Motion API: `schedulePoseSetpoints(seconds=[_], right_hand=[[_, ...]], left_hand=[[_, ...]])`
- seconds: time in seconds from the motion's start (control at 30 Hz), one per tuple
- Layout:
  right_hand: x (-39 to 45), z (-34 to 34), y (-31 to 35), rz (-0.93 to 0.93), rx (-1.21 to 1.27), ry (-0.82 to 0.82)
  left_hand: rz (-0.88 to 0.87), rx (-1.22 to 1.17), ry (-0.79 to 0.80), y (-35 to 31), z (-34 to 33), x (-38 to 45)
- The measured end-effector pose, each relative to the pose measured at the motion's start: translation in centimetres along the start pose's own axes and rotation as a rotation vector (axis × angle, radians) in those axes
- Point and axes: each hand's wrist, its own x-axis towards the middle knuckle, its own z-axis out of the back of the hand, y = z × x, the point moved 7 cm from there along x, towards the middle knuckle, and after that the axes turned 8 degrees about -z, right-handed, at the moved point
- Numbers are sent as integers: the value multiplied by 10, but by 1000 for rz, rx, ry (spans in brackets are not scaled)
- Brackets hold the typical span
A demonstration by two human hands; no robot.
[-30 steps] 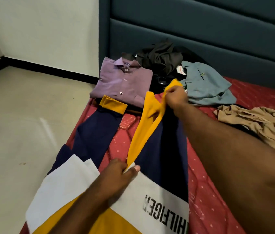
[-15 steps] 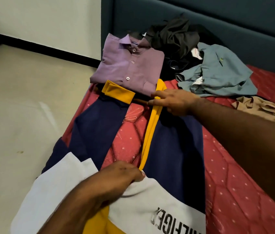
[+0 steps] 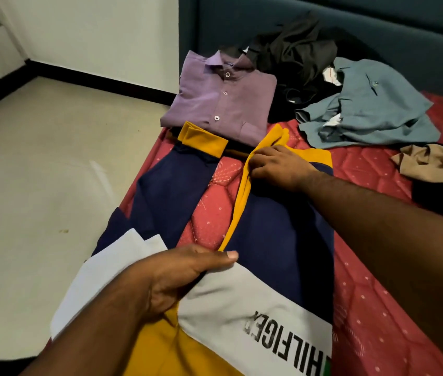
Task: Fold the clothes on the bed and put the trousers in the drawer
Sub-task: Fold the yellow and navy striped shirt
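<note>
Your left hand point(image 3: 176, 278) and right hand point(image 3: 277, 166) pinch the colour-block trousers point(image 3: 277, 240) at frame centre, mid-fold. Only the purple shirt point(image 3: 223, 104), upper centre, looks folded; three heaps and the drawer remain.

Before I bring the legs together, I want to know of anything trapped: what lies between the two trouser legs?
In the head view, only bare red mattress shows between the left trouser leg and the right trouser leg.
</note>
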Motion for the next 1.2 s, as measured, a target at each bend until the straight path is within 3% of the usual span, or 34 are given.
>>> schedulePoseSetpoints(seconds=[0.17, 0.27, 0.37, 0.57, 0.67, 0.8, 0.93, 1.07, 1.2], right_hand=[[7, -8, -10, -57, -34, 114], [1, 9, -21, 38, -135, -54], [-20, 36, -39, 35, -81, -217], [-75, 51, -84, -370, 200, -196], [-75, 68, -87, -385, 316, -244], [-18, 64, -33, -69, 157, 83], [33, 30, 22, 31, -64, 464], [50, 31, 21, 53, -191, 513], [21, 39, -18, -65, -95, 637]], left_hand=[[-111, 261, -149, -6, 20, 4], [-131, 437, -170, -2, 24, 6], [-132, 546, -121, 3, 20, 9], [-141, 696, -20, -8, 4, 8], [-120, 769, 0, -8, -3, 2], [-106, 854, 14, -12, -6, -3], [-67, 913, 97, -11, -7, -12], [-66, 774, 85, -7, 5, -14], [-47, 733, 52, -11, 21, -13]])
